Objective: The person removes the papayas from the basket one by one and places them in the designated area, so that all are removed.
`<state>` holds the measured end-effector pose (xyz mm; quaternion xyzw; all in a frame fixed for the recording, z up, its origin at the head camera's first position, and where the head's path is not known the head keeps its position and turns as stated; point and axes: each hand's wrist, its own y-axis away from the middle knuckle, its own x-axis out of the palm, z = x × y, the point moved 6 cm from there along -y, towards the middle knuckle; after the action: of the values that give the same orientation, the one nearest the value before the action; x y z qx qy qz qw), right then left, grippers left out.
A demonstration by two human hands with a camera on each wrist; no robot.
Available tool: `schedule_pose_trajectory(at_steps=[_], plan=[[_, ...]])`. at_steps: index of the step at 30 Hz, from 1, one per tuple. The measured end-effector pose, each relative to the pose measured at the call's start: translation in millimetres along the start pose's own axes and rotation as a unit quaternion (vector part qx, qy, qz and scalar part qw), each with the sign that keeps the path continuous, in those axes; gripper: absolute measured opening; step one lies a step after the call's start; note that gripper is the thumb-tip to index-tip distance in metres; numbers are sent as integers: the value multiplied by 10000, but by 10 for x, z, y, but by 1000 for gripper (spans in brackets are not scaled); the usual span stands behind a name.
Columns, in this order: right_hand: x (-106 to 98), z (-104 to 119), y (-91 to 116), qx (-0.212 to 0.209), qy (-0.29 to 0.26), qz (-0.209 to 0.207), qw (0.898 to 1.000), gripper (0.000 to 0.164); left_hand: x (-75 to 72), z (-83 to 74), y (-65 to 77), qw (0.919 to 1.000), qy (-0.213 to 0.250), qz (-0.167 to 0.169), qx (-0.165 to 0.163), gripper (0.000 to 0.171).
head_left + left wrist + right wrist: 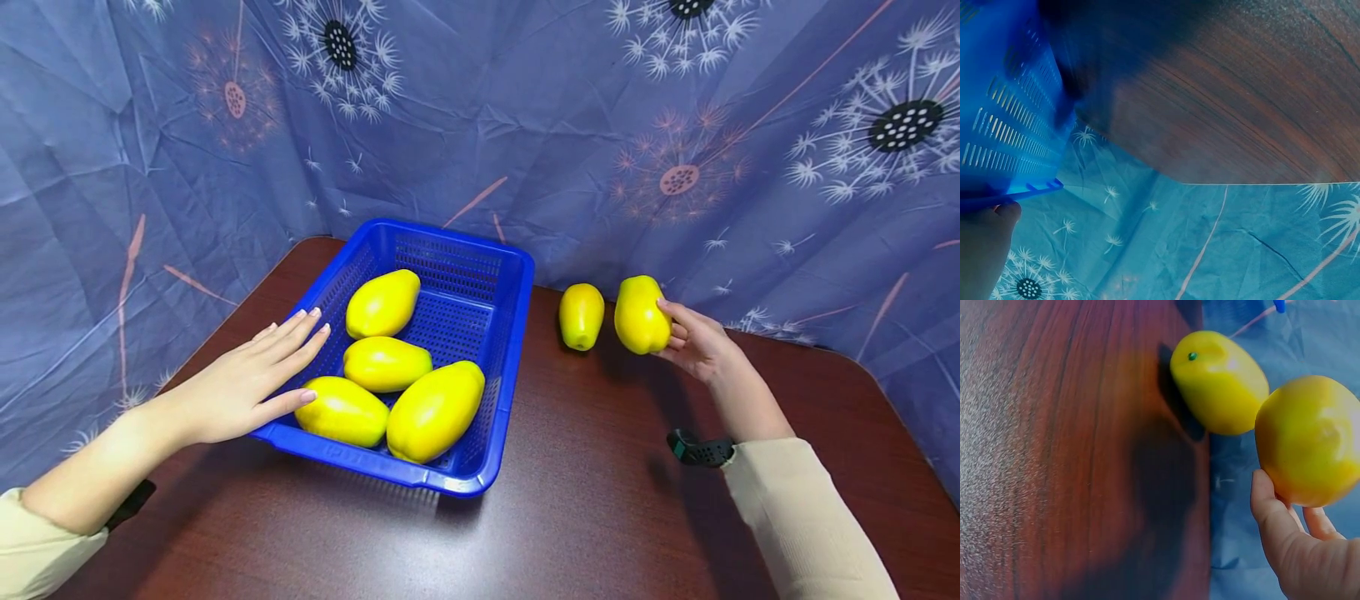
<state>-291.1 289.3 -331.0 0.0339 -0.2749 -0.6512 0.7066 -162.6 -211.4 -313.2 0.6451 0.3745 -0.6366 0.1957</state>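
Observation:
My right hand (701, 340) grips a yellow papaya (641, 315) between thumb and fingers, held above the table's far right part. In the right wrist view, that papaya (1310, 442) hides part of the fingers. Just left of it, a second papaya (581, 317) lies on the table. My left hand (247, 379) lies over the left rim of a blue plastic basket (517, 333), its fingers straight. Inside the basket are several papayas, among them one large one (437, 412) at the front right and another (384, 304) toward the back.
A dark brown wooden table (585, 500) carries everything. Behind it hangs a blue cloth (480, 108) with a dandelion pattern, close to the table's back edge. A dark wristband (701, 448) is worn on the right wrist.

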Motion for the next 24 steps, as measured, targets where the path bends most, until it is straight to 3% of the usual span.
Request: schedule_pose_trajectory(at_steps=[7,24], plan=[[-152,-95,-86,87,-249,-206,9994,8,1,-10,-15,10000,15,-6,3,69],[-266,-296,-265,231,-359,-539,9976,11,-17,-10,-8,10000,22,-10,-8,68]])
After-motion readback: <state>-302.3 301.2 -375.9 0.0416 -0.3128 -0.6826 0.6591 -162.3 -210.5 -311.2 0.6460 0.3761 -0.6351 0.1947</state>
